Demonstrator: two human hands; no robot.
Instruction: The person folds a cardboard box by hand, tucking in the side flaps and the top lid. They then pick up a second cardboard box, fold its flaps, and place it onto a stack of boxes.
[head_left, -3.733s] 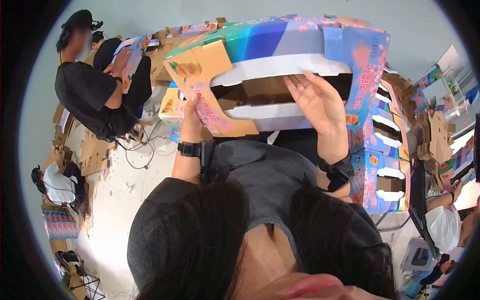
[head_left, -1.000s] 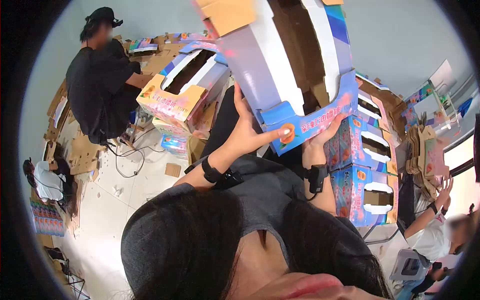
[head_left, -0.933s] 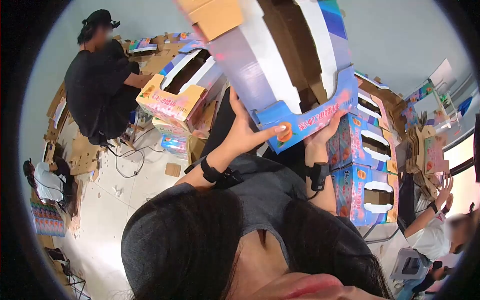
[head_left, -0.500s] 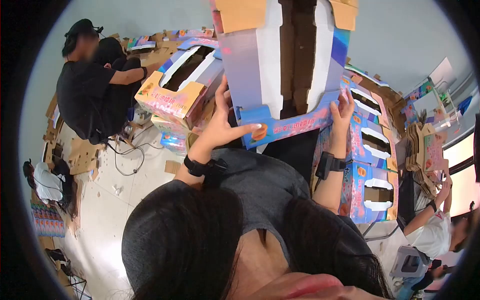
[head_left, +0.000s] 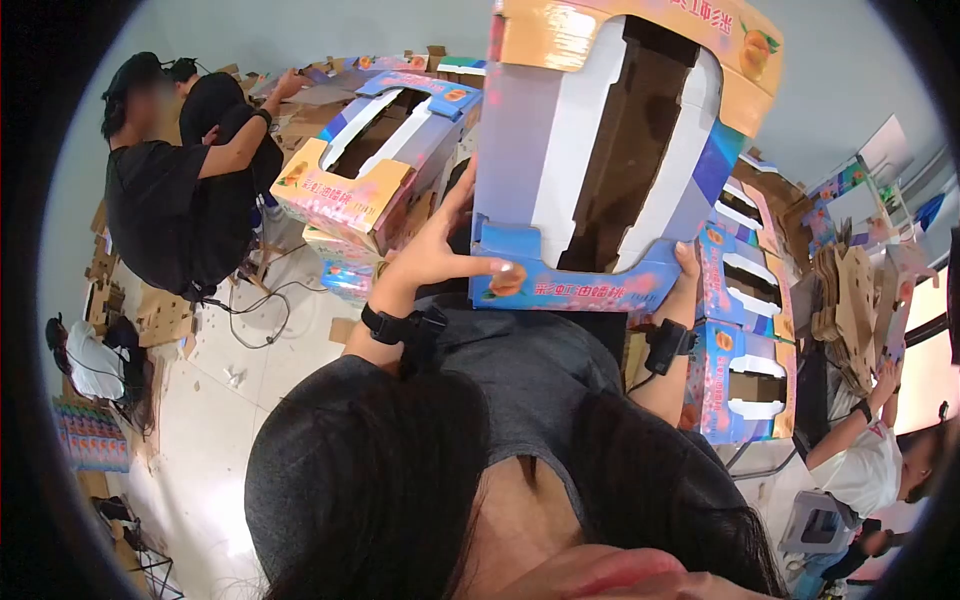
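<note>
Straight in front of me I hold up a printed cardboard fruit box (head_left: 512, 150), purple, blue and orange with a long cut-out in its top. Through the cut-out the brown inside shows, between white flaps. My left hand (head_left: 435, 252) grips the box's near left corner, thumb on the blue end panel beside a printed peach. On the near right corner is my right hand (head_left: 684, 285), with most of its fingers hidden behind the box. Both wrists wear black straps. Close to my left hand, another such box (head_left: 345, 185) sits on top of a stack.
Several similar boxes (head_left: 750, 335) stand stacked at my right. A person in black (head_left: 165, 200) sits at the left near cardboard pieces. At the far right, a person in a white shirt (head_left: 865, 465) handles flat cardboard sheets (head_left: 840, 300). A cable (head_left: 270, 315) lies on the floor.
The held box has shifted right and turned, so its orange far end now shows. Both hands still hold it. At the left, the person in black has raised an arm.
</note>
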